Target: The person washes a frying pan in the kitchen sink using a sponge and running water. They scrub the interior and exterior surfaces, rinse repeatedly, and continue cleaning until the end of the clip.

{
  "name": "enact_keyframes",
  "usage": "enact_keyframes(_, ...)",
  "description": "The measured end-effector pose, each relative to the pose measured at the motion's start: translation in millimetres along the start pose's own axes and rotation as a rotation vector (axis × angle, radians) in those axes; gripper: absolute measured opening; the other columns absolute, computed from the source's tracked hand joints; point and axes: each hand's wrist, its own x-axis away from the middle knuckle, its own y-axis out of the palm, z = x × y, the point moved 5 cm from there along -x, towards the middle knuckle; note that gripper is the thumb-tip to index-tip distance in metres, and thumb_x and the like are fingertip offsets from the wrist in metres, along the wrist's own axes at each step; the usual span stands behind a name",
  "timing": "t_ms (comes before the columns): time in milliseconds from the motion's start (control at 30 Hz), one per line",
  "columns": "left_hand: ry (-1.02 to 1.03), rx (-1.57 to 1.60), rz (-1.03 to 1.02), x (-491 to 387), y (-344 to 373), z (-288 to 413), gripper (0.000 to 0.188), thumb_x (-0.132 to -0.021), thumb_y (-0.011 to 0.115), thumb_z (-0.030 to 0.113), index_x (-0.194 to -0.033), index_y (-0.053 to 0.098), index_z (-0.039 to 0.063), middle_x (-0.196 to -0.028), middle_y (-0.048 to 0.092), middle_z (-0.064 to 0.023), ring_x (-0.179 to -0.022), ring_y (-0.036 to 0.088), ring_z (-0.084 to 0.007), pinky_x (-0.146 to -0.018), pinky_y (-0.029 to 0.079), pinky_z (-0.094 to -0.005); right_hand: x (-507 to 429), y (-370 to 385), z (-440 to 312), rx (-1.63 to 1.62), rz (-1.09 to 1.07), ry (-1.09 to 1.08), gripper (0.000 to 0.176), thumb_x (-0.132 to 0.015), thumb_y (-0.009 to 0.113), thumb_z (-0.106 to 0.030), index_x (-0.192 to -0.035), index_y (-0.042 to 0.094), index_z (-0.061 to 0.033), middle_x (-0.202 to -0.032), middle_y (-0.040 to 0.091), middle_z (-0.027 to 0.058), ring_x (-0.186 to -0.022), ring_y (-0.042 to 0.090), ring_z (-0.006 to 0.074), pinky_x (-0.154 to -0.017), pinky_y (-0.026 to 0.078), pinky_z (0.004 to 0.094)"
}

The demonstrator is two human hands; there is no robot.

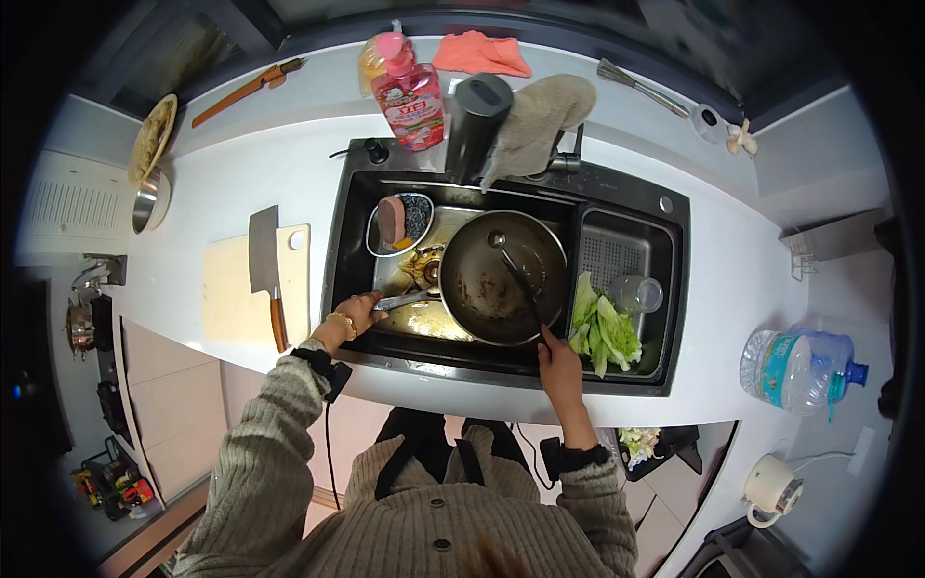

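Observation:
My left hand (359, 312) grips the metal handle of a dark wok (477, 289), which rests in the large basin of a black double sink (506, 372). In my right hand (560, 361) is the dark handle of a ladle (522, 278), its small round metal head against the wok's inside. Brownish marks cover the wok's surface. Left of the wok, an oval dish holds a pinkish sponge (391, 220) and a dark scouring pad (417, 215). Yellowish-brown liquid lies around the drain. The right basin holds lettuce leaves (603, 325) and a clear round container (637, 294).
A cleaver (265, 253) lies on a cutting board (224, 289) at the left. Behind the sink stand a pink soap bottle (410, 105) and a dark cylindrical container (477, 123), beside a cloth (549, 115) draped over the faucet. A large water bottle (795, 370) lies at the right.

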Motion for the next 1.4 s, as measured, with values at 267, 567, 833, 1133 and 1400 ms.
enact_keyframes(267,-0.108,-0.124,0.001,-3,-19,59,0.046,-0.09,0.064,0.028,-0.127,0.055,0.002,-0.125,0.057,-0.0264,-0.115,0.058,-0.0391,-0.099,0.047,-0.0449,11,10,-10,0.13,0.161,-0.036,0.038,-0.091,0.058,-0.016,-0.128,0.061,-0.0099,-0.093,0.063,0.0205,-0.08,0.064,0.04,-0.07,0.053,0.0477)
enact_keyframes(567,0.403,0.747,0.217,-132,-120,377,0.092,-0.091,0.063,0.03,-0.148,0.006,-0.015,-0.156,0.002,-0.0342,-0.147,0.013,-0.0429,-0.117,0.023,-0.0409,14,10,-19,0.087,0.083,0.007,0.039,-0.09,0.059,-0.017,-0.129,0.061,-0.0121,-0.095,0.062,0.0219,-0.082,0.063,0.0421,-0.071,0.051,0.0486)
enact_keyframes(833,0.158,0.833,0.71,-226,-148,384,0.103,-0.084,0.068,0.02,-0.148,-0.007,-0.011,-0.157,-0.004,-0.033,-0.147,0.01,-0.0437,-0.118,0.025,-0.044,26,-17,4,-0.061,-0.004,-0.045,0.04,-0.092,0.06,-0.016,-0.132,0.06,-0.0105,-0.101,0.062,0.0239,-0.084,0.062,0.0425,-0.071,0.051,0.048)
enact_keyframes(1133,0.218,0.672,0.455,-239,-134,384,0.089,-0.089,0.063,0.027,-0.154,0.009,0.001,-0.16,0.008,-0.0254,-0.149,0.007,-0.0377,-0.119,0.02,-0.0412,20,-34,24,-0.095,0.01,-0.14,0.038,-0.092,0.061,-0.015,-0.129,0.062,-0.0096,-0.103,0.062,0.0253,-0.085,0.063,0.0421,-0.071,0.051,0.0474)
enact_keyframes(1400,0.014,-0.017,0.028,-56,1,142,0.043,-0.083,0.063,0.033,-0.117,0.064,0.006,-0.108,0.065,-0.0188,-0.104,0.062,-0.0354,-0.087,0.051,-0.0452,6,-32,20,-0.054,0.001,-0.144,0.036,-0.092,0.06,-0.016,-0.128,0.062,-0.009,-0.104,0.062,0.0248,-0.084,0.063,0.0422,-0.07,0.051,0.0475)
